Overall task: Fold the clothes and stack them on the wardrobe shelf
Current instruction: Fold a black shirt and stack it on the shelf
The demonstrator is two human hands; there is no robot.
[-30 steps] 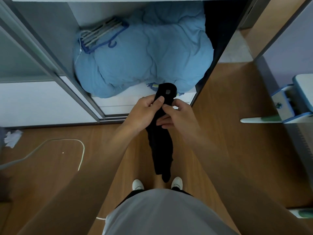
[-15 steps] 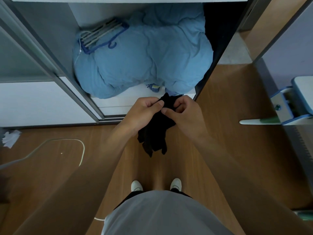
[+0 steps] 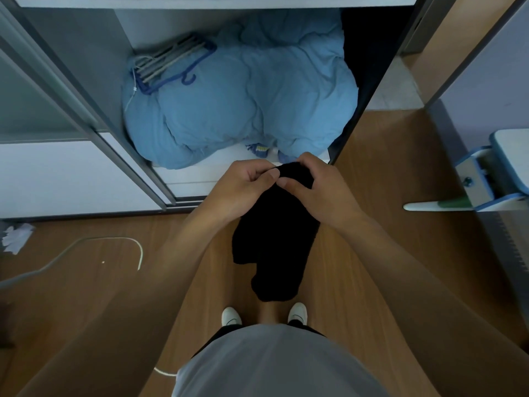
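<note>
Both my left hand [image 3: 243, 190] and right hand [image 3: 320, 190] pinch the top of the black garment [image 3: 274, 245], which hangs limp below them; it looks soft and light, best held by its upper edge.

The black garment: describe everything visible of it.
The black garment is a soft, matte, plain dark cloth; no seam, print or label can be made out. Its top is bunched and pinched between the left hand and the right hand, thumbs on the near side. Below them it hangs limp in the air over the wooden floor, in front of the open wardrobe, ending in two uneven lobes, the shorter toward the left hand. Only the hands touch it.
</note>
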